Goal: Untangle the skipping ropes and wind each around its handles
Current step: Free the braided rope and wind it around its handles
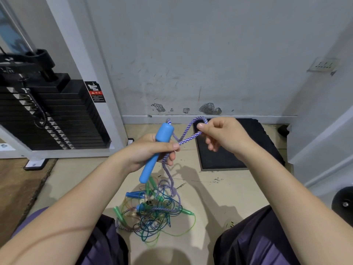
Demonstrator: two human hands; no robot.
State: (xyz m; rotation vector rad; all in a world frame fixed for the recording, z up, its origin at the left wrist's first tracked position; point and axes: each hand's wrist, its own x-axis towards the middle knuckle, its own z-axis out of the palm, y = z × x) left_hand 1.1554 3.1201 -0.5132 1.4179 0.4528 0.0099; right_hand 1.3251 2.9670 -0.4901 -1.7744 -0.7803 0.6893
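The left hand (150, 150) is gripping the blue handle (155, 150), tilted upright. The right hand (223, 136) is pinching a loop of purple rope (188, 133) just right of it. Rope is trailing below both hands' fingers into the tangle (152, 211) on the floor.

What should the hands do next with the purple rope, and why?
Probably lay the loop over the blue handle. The left hand grips that handle and pinches the purple rope against it; the right hand holds a loop up beside it. The rest of the rope trails into the tangled pile on the floor, so wind slowly.
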